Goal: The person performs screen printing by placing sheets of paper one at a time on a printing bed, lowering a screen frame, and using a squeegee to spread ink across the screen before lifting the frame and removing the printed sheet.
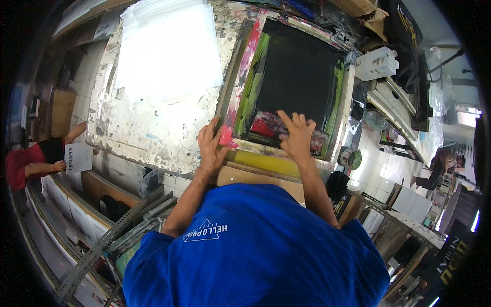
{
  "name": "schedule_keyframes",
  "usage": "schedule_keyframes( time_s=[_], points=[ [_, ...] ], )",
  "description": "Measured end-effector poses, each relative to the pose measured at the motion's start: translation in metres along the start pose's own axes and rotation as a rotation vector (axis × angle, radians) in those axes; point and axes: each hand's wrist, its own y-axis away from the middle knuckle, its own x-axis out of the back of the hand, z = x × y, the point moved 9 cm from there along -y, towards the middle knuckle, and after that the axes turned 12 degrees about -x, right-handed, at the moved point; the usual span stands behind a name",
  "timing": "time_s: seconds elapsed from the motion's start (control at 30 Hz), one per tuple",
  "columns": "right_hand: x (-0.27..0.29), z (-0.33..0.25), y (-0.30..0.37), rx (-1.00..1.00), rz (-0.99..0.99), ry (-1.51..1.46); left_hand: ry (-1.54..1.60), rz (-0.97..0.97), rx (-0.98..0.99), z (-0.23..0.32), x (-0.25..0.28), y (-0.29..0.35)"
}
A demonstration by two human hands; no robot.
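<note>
A screen-printing frame (347, 110) with pink-stained edges lies in front of me, its mesh (302, 66) mostly dark, with green strips along the sides. My right hand (298, 135) grips a paint-stained squeegee (263, 124) lying across the near end of the mesh, index finger stretched forward along it. The squeegee's blade is hidden. At the frame's near left corner rests my left hand (208, 146), fingers apart and thumb by the pink-smeared wood. Left of the frame, a stack of thin white sheets (169, 51) lies on the ink-spotted table (148, 123).
A yellow bar (263, 162) runs along the frame's near side. A white plastic container (377, 64) and a stained tin (350, 158) stand to the right. At far left a person in red (28, 161) holds a white printed sheet (78, 157). Metal racks flank me.
</note>
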Motion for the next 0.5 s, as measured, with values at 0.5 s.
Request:
schedule_keyframes(
  time_s=[0.5],
  points=[
    [0.018,0.075,-0.258,0.102,0.358,0.097,0.033,0.031,0.032,-0.004,0.001,0.008]
  ],
)
